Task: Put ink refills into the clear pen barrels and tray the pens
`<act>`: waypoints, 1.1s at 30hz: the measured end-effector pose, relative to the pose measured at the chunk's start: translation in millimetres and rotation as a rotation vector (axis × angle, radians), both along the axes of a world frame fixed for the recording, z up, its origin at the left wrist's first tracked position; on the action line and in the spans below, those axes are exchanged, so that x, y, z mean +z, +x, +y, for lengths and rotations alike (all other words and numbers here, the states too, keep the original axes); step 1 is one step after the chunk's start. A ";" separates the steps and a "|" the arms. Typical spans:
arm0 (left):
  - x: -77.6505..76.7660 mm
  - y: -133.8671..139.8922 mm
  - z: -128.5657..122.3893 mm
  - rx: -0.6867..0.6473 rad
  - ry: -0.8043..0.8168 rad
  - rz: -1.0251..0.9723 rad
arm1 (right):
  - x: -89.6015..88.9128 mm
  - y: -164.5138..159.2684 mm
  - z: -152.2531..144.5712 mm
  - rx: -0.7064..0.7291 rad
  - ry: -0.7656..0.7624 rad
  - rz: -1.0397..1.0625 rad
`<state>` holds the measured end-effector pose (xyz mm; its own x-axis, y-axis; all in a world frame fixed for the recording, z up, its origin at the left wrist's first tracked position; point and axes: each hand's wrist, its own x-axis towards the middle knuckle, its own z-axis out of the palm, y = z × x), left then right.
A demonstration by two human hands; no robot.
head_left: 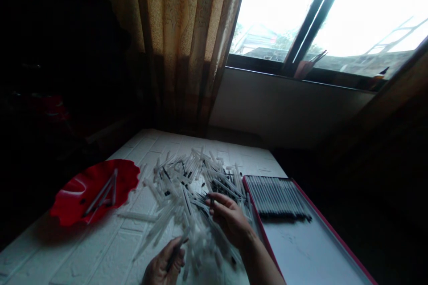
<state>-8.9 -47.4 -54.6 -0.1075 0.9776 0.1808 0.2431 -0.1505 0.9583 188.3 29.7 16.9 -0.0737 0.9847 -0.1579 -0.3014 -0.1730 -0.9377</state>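
Note:
My left hand (164,263), low in the view, is closed around a slim pen (179,249) with a dark lower part and a paler upper end. To its right, my right hand (230,220) pinches several thin dark pointed pieces (202,197), too small to identify. Both hands are over a loose pile of translucent pen barrels (163,218) spread across the table. Small black parts (222,185) lie mixed among the barrels, mostly near the right side of the pile.
On the right lies a red-rimmed white tray (297,249) holding a neat row of pens (279,196) with black ends. A wavy red bowl (127,173) with a few barrels sits left on the white brick-patterned table (83,258). Behind are a curtain (180,31) and window (281,13).

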 end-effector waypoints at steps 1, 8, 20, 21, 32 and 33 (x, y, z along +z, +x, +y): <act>1.0 -0.1 -0.1 0.001 0.002 -0.005 | 0.3 -1.1 -8.0 -0.004 -0.057 0.129; 5.6 -2.0 -1.0 -0.011 -0.008 0.018 | 2.0 -9.1 -38.0 0.017 -0.223 0.485; 6.6 -4.9 -2.1 -0.024 -0.008 0.073 | -10.6 -10.6 -52.5 0.027 -0.283 0.638; 6.3 -6.9 -1.6 -0.051 -0.001 0.099 | -10.1 -11.0 -53.2 0.025 -0.298 0.648; 3.6 -16.3 1.2 -0.287 0.277 0.375 | -13.4 -15.8 -56.6 0.005 -0.437 0.723; 4.2 -15.9 1.1 -0.293 0.290 0.385 | -13.9 -16.4 -57.0 0.014 -0.415 0.707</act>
<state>-24.9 -46.4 -50.4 0.2883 0.8612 0.4187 0.4756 -0.5083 0.7180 171.8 -27.3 3.0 -0.3041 0.8547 -0.4206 -0.7928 -0.4719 -0.3857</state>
